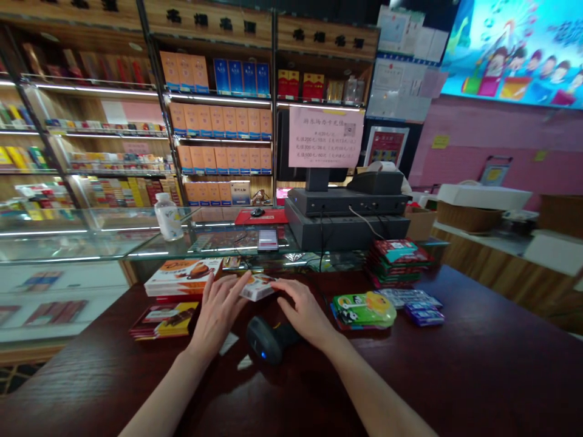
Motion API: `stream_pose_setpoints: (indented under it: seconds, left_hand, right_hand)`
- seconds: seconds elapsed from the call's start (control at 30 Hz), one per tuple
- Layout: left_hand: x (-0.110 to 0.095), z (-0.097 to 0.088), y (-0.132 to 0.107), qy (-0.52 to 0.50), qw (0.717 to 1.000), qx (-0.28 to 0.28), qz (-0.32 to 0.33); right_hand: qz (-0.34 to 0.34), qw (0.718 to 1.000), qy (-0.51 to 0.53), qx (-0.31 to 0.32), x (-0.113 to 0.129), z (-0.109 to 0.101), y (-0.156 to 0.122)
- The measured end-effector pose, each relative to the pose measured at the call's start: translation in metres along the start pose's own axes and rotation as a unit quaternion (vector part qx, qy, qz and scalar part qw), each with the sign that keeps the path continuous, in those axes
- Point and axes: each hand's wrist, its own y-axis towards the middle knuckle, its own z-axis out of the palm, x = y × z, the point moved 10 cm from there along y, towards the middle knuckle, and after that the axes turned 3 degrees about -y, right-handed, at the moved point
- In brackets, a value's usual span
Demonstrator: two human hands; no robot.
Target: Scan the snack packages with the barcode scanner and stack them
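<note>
Between my two hands is a small white box with an orange-brown picture on its top. The fingers of my left hand are long and slightly spread, and its index finger lies along the box's left edge. My right hand curves in from the other side, its fingertips on the box's right end. Just below, a black barcode scanner with a blue light lies on the dark table, its handle partly under my right hand. Left of my left hand are large white chocolate boxes and a stack of red and yellow chocolate packs.
On the right lie green snack packs, purple packets and a stack of red packs. Behind stand a cash register, a small phone-like display and a white bottle on the glass counter.
</note>
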Motion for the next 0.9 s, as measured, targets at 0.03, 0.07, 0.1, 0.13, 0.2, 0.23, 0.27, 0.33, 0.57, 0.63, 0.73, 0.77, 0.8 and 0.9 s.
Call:
stream_pose_setpoints:
  seconds: [0.03, 0.07, 0.1, 0.13, 0.2, 0.23, 0.27, 0.33, 0.57, 0.63, 0.73, 0.77, 0.8, 0.9]
  left_hand:
    - [0.0, -0.001, 0.001, -0.014, 1.0, -0.007, -0.009]
    - [0.0, -0.002, 0.001, -0.027, 0.999, -0.013, -0.019]
    - [-0.001, -0.002, 0.002, -0.037, 0.999, -0.017, -0.027]
    - [-0.001, -0.002, 0.002, -0.041, 0.998, -0.02, -0.033]
    - [-0.004, -0.002, 0.003, -0.041, 0.998, -0.018, -0.037]
    - [-0.006, -0.001, 0.004, -0.04, 0.998, -0.017, -0.035]
    - [-0.008, -0.001, 0.004, -0.039, 0.999, -0.019, -0.032]
    - [-0.011, -0.001, 0.005, -0.04, 0.999, -0.026, -0.023]
    - [-0.009, 0.0, 0.006, -0.019, 1.0, -0.021, -0.001]
    - [-0.004, -0.001, 0.005, -0.007, 1.0, -0.013, -0.004]
    - [0.01, -0.002, 0.002, 0.01, 1.0, -0.003, -0.026]
    - [0.014, -0.003, 0.001, 0.014, 0.999, -0.003, -0.032]
    - [0.018, -0.003, 0.0, 0.015, 0.999, -0.004, -0.037]
    - [0.019, -0.003, -0.001, 0.005, 1.0, 0.0, -0.031]
  right_hand:
    - [-0.01, 1.0, -0.007, -0.004, 0.004, 0.0, 0.0]
    - [-0.02, 1.0, -0.016, -0.008, 0.007, 0.0, 0.0]
    - [-0.029, 0.999, -0.027, -0.01, 0.01, 0.0, 0.0]
    - [-0.037, 0.998, -0.04, -0.011, 0.012, 0.001, 0.0]
    - [-0.052, 0.996, -0.069, -0.017, 0.016, 0.003, 0.0]
    - [-0.059, 0.994, -0.084, -0.022, 0.017, 0.004, 0.0]
    - [-0.067, 0.993, -0.097, -0.031, 0.019, 0.004, 0.0]
    - [-0.08, 0.988, -0.122, -0.053, 0.021, 0.003, 0.0]
    - [-0.099, 0.972, -0.185, -0.101, 0.023, -0.003, -0.003]
    - [-0.091, 0.972, -0.19, -0.108, 0.018, -0.006, -0.003]
    - [-0.077, 0.972, -0.19, -0.111, 0.009, -0.008, -0.004]
    - [-0.074, 0.973, -0.19, -0.111, 0.007, -0.009, -0.004]
    - [-0.072, 0.973, -0.19, -0.109, 0.005, -0.008, -0.004]
    - [-0.064, 0.974, -0.19, -0.103, -0.001, -0.005, -0.004]
